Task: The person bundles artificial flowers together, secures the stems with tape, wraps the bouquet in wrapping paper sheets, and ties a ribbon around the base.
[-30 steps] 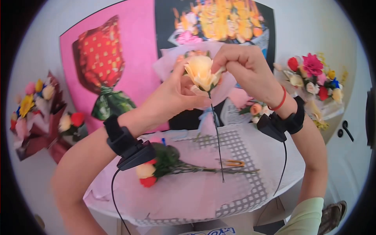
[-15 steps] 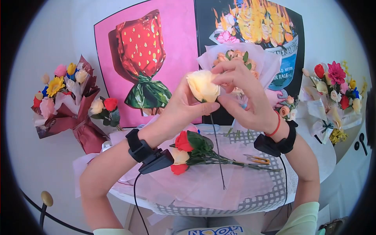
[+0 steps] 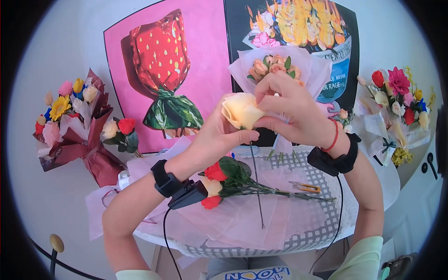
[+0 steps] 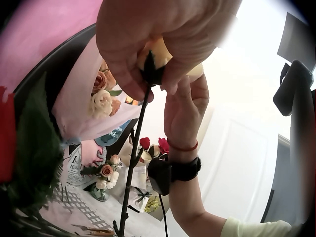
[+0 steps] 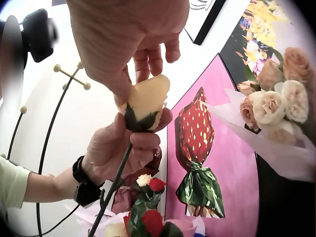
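Evidently, the left grip (image 3: 218,125) holds the cream rose (image 3: 241,110) round its base; the right grip (image 3: 290,106) pinches a petal (image 3: 256,112). Petal-shaping, I'd judge, calling next for a gentle curl. Below the rose, bunched flowers (image 3: 233,177) lie on the worktop (image 3: 390,192).

My bare left arm (image 3: 134,210) and bare right arm (image 3: 367,186) bend at the elbows, forearms raised inward. My left hand (image 3: 215,129) cups, thumb stretched sideways; my right hand (image 3: 293,106) pinches, forefinger bent above thumb.
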Tool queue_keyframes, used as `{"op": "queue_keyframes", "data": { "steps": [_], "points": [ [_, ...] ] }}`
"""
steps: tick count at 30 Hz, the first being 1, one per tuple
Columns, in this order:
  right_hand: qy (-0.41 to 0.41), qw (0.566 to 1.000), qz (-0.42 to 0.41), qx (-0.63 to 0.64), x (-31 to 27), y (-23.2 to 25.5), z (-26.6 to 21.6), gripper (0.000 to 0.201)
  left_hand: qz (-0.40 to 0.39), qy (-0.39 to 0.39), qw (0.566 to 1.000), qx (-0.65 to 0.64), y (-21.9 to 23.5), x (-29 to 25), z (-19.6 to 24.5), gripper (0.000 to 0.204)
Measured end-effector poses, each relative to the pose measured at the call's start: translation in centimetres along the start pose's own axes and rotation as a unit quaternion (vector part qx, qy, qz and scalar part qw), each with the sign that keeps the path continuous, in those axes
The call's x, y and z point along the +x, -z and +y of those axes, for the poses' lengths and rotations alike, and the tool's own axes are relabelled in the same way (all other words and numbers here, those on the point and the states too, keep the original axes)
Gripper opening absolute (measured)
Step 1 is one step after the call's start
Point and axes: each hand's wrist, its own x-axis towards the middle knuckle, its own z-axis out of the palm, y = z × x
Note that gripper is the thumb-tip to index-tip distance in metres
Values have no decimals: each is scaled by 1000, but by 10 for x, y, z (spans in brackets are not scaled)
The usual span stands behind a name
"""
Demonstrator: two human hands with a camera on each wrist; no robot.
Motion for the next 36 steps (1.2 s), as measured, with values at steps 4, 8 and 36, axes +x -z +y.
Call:
{"op": "queue_keyframes", "data": {
  "steps": [4,8,36],
  "points": [
    [-59,998,-20,31,-3,2,-2,17,9,22,999,-24,-5,-1,0,48],
    [-148,987,-34,47,-3,2,-4,14,-3,0,1000,-2,-8,1,-9,47],
    [-312,934,154,81,-21,-43,-28,24,155,-58,982,-88,15,7,3,29]
  ]
}}
